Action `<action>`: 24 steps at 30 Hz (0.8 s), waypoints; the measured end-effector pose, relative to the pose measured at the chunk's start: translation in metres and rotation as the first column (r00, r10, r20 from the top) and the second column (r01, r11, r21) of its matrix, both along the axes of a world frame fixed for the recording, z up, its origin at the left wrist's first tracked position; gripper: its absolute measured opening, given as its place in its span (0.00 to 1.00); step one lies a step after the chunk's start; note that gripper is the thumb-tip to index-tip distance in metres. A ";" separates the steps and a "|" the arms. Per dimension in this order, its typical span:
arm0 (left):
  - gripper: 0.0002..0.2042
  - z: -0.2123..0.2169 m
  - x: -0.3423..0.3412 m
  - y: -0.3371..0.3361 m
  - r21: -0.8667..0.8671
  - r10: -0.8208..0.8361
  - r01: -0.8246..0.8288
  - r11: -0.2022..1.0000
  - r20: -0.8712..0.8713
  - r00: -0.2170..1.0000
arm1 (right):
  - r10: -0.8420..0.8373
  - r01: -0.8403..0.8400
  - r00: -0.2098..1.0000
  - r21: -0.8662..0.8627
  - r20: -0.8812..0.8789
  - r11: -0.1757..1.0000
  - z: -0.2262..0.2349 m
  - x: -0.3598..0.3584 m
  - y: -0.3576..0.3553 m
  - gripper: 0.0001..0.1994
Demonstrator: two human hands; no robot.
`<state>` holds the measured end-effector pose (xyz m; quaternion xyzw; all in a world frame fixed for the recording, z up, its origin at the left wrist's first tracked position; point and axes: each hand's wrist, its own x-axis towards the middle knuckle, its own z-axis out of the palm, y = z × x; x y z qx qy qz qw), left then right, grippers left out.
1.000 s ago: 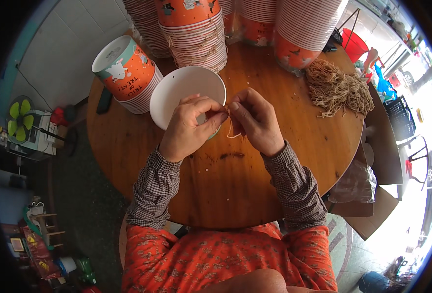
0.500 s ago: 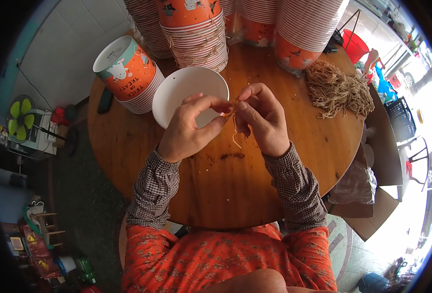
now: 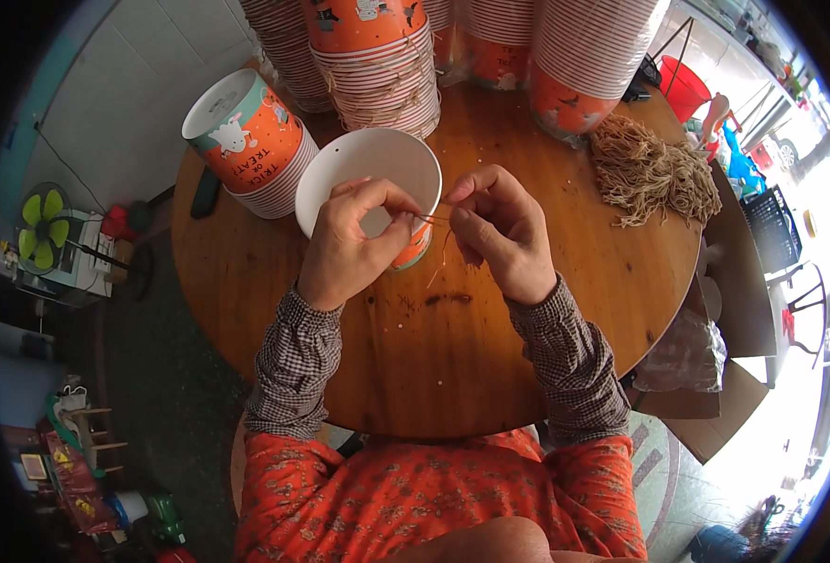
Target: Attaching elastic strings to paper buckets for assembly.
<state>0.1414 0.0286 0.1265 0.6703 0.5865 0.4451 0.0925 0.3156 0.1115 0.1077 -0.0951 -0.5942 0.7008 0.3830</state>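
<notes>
A white-inside, orange-outside paper bucket (image 3: 368, 164) stands on the round wooden table (image 3: 434, 347), just in front of me. My left hand (image 3: 349, 244) pinches one end of a thin tan string (image 3: 438, 239) at the bucket's near rim. My right hand (image 3: 504, 235) pinches the same string a little to the right. A short loose end hangs down between the two hands. The hands hide the bucket's near wall.
Tall stacks of orange and white paper buckets (image 3: 377, 56) line the table's far edge, and a tilted stack (image 3: 251, 141) lies at the left. A heap of tan strings (image 3: 649, 174) rests at the right. A cardboard box (image 3: 715, 394) and a green fan (image 3: 44, 225) stand on the floor.
Both hands have shifted slightly and pulled the string tauter between them at the bucket's rim. The bucket stays in place.
</notes>
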 end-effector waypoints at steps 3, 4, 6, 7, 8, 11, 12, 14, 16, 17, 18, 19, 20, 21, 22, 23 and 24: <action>0.03 -0.007 0.002 -0.003 -0.027 0.012 -0.011 1.000 0.044 0.999 | -0.035 0.037 0.999 0.035 -0.037 0.999 -0.004 0.002 0.002 0.05; 0.03 -0.011 0.002 -0.005 -0.011 0.038 -0.038 0.999 0.004 0.999 | -0.059 0.062 0.996 0.049 -0.064 0.997 -0.005 0.004 0.003 0.05; 0.03 -0.017 -0.001 -0.007 0.006 0.066 -0.065 0.998 -0.035 0.997 | -0.111 0.113 0.983 0.008 -0.148 0.994 0.000 0.008 0.004 0.06; 0.03 -0.020 -0.002 -0.008 0.051 0.091 -0.088 0.995 -0.054 0.994 | -0.158 0.158 0.976 -0.013 -0.152 0.987 0.005 0.010 0.003 0.06; 0.03 -0.022 -0.003 -0.009 0.096 0.117 -0.109 0.989 -0.071 0.991 | -0.162 0.160 0.969 -0.030 -0.185 0.987 0.006 0.011 0.004 0.06; 0.04 -0.023 0.000 -0.008 0.152 0.105 -0.082 0.985 -0.151 0.983 | -0.197 0.191 0.953 -0.046 -0.231 0.980 0.011 0.022 0.008 0.06; 0.04 -0.024 0.000 -0.009 0.152 0.109 -0.086 0.985 -0.152 0.982 | -0.225 0.222 0.947 -0.041 -0.230 0.974 0.013 0.024 0.006 0.06; 0.04 -0.027 0.002 -0.014 0.177 0.163 -0.123 0.977 -0.236 0.958 | -0.261 0.258 0.922 -0.049 -0.286 0.965 0.017 0.026 0.007 0.06; 0.04 -0.028 0.005 -0.019 0.164 0.167 -0.132 0.978 -0.218 0.962 | -0.320 0.322 0.894 -0.048 -0.312 0.946 0.023 0.032 0.007 0.06; 0.05 -0.029 0.006 -0.020 0.149 0.170 -0.141 0.979 -0.199 0.965 | -0.319 0.321 0.894 -0.048 -0.313 0.946 0.022 0.035 0.010 0.06; 0.05 -0.030 0.006 -0.021 0.149 0.169 -0.141 0.979 -0.200 0.965 | -0.310 0.304 0.885 -0.073 -0.347 0.950 0.022 0.037 0.014 0.06; 0.05 -0.032 0.005 -0.021 0.148 0.175 -0.149 0.978 -0.186 0.967 | -0.302 0.287 0.875 -0.097 -0.379 0.953 0.023 0.038 0.015 0.05; 0.06 -0.033 0.005 -0.022 0.146 0.181 -0.157 0.977 -0.172 0.968 | -0.338 0.320 0.864 -0.111 -0.373 0.941 0.025 0.038 0.014 0.05; 0.06 -0.035 0.004 -0.023 0.146 0.180 -0.156 0.977 -0.173 0.968 | -0.339 0.321 0.864 -0.112 -0.373 0.941 0.024 0.038 0.015 0.05; 0.07 -0.036 0.004 -0.025 0.135 0.187 -0.164 0.977 -0.182 0.965 | -0.308 0.300 0.872 -0.083 -0.380 0.950 0.022 0.038 0.016 0.05; 0.08 -0.037 0.003 -0.026 0.125 0.194 -0.172 0.977 -0.192 0.962 | -0.277 0.278 0.880 -0.054 -0.385 0.959 0.021 0.037 0.017 0.05; 0.08 -0.037 0.004 -0.026 0.125 0.195 -0.173 0.977 -0.192 0.962 | -0.276 0.278 0.880 -0.054 -0.385 0.959 0.021 0.037 0.016 0.05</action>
